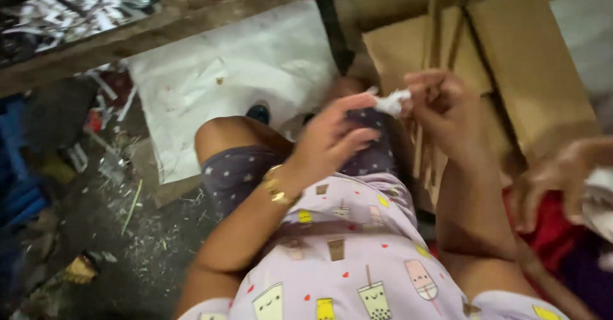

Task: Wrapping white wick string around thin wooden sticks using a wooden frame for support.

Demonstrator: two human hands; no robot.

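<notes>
Head view, looking down over lap and floor. Left hand (332, 138) and right hand (444, 109) raised together above the knees, both pinching one small wad of white crumpled material (391, 102) between them; left fingers (357, 106) closed on its near end, right fingers (415, 93) curled tight on its far end. Wad held in the air, clear of every surface, just above the lap and in front of the cardboard. One gold bracelet (276, 189) on the left wrist. One white sheet (236, 77) spread flat on the floor ahead, its near edge ending beside the left knee, its far edge under a wooden beam (159, 29). Flattened cardboard pieces (530, 58), at least two, stacked to the right, edges overlapping, close behind the right hand. Dark floor (128, 243) to the left, littered with scraps and shavings; widest open room there. One other person's hand (555, 179) at the right edge, blurred, beside something white; grip not readable.
</notes>
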